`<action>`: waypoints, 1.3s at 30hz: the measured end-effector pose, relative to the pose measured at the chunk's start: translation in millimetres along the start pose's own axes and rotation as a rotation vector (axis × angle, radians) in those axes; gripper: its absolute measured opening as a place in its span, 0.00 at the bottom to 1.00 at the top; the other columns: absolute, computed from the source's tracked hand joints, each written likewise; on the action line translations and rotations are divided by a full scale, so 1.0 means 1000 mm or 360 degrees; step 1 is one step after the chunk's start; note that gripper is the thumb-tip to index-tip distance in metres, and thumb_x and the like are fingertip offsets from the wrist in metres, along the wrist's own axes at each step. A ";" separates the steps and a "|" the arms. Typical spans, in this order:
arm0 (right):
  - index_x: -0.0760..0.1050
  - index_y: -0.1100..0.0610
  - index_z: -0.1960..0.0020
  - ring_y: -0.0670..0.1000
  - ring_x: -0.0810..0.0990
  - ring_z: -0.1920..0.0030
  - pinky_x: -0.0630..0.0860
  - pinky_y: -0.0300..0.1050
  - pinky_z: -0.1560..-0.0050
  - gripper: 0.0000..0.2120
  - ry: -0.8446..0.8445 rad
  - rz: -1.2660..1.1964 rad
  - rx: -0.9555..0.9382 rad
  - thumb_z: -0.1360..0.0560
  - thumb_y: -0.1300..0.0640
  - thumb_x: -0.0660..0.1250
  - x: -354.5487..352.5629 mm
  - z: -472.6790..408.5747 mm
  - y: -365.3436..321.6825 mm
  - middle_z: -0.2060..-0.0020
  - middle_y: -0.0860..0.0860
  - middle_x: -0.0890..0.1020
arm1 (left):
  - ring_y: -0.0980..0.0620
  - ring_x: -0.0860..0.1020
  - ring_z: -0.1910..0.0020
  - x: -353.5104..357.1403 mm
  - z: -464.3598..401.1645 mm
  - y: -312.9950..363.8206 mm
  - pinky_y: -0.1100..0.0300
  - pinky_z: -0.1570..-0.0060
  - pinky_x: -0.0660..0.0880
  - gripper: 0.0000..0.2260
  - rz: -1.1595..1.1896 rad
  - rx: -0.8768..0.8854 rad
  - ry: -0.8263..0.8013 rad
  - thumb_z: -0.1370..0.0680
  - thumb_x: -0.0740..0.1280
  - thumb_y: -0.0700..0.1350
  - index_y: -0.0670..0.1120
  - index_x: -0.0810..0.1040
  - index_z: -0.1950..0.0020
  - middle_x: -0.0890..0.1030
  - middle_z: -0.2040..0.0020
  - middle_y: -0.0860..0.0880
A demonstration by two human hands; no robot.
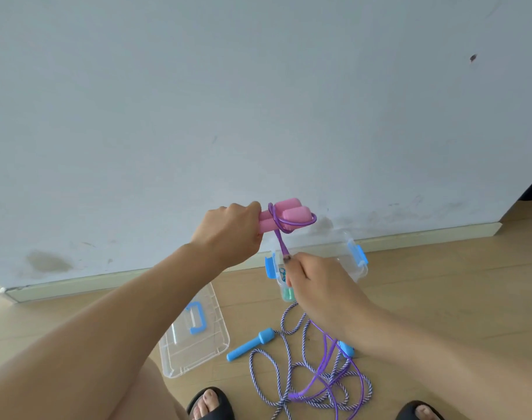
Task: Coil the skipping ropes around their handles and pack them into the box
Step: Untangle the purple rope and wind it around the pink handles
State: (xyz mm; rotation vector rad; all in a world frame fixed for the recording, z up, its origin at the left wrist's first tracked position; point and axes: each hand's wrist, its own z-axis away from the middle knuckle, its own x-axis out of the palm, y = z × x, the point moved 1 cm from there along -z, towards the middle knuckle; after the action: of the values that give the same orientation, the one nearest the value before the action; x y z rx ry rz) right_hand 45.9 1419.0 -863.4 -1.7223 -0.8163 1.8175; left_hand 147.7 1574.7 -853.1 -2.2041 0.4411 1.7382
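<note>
Standing over the floor, the person is gripping the two pink foam handles (pixel 284 216) side by side in the left hand (pixel 228 230), fingers curled round their left ends, at the middle of the frame; keeping them bundled is giving the rope one core to wrap on. The purple rope (pixel 281 242) is already looping round the handles a turn or two, and a taut strand is running down to the right hand (pixel 314 284), which is pinching it between thumb and fingers just below the bundle, probably to hold tension so the turns sit tight. The slack is trailing down to the wooden floor (pixel 440 286) at lower centre, tangled with a striped rope (pixel 273 363) whose blue handle (pixel 249 344) is lying beside it.

The clear box (pixel 354 262) with blue latches is sitting open against the skirting, behind the right hand, so a finished coil can drop straight in; something green and blue is already inside, though I cannot tell what. Its lid (pixel 195 334) is lying apart at lower left, out of the way.
</note>
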 end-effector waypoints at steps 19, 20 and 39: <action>0.56 0.57 0.68 0.53 0.61 0.72 0.61 0.45 0.70 0.27 0.0607 0.0629 -0.0619 0.22 0.41 0.63 -0.091 -0.074 -0.003 0.77 0.52 0.61 | 0.40 0.78 0.62 -0.014 0.040 0.078 0.55 0.66 0.63 0.03 -0.0203 0.0622 -0.0249 0.23 0.59 0.46 0.48 0.66 0.51 0.80 0.56 0.47; 0.56 0.56 0.68 0.53 0.61 0.72 0.60 0.45 0.70 0.27 0.0630 0.0658 -0.0671 0.22 0.42 0.64 -0.091 -0.075 -0.004 0.77 0.52 0.61 | 0.40 0.77 0.64 -0.015 0.040 0.084 0.55 0.66 0.63 0.04 -0.0180 0.0630 -0.0236 0.23 0.59 0.46 0.48 0.64 0.52 0.80 0.57 0.47; 0.53 0.52 0.69 0.56 0.61 0.72 0.59 0.44 0.71 0.26 0.0672 0.0719 -0.0908 0.20 0.40 0.58 -0.073 -0.078 -0.021 0.79 0.52 0.60 | 0.42 0.67 0.66 -0.020 0.039 0.095 0.55 0.65 0.64 0.05 -0.0198 0.0731 -0.0287 0.22 0.59 0.48 0.47 0.69 0.50 0.79 0.58 0.46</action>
State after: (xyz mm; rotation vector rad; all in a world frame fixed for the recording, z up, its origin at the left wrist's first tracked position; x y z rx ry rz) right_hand 128.1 1387.5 -798.8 -2.7247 -0.8607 1.4485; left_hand 69.2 1505.5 -846.2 -1.7031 0.5786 1.5641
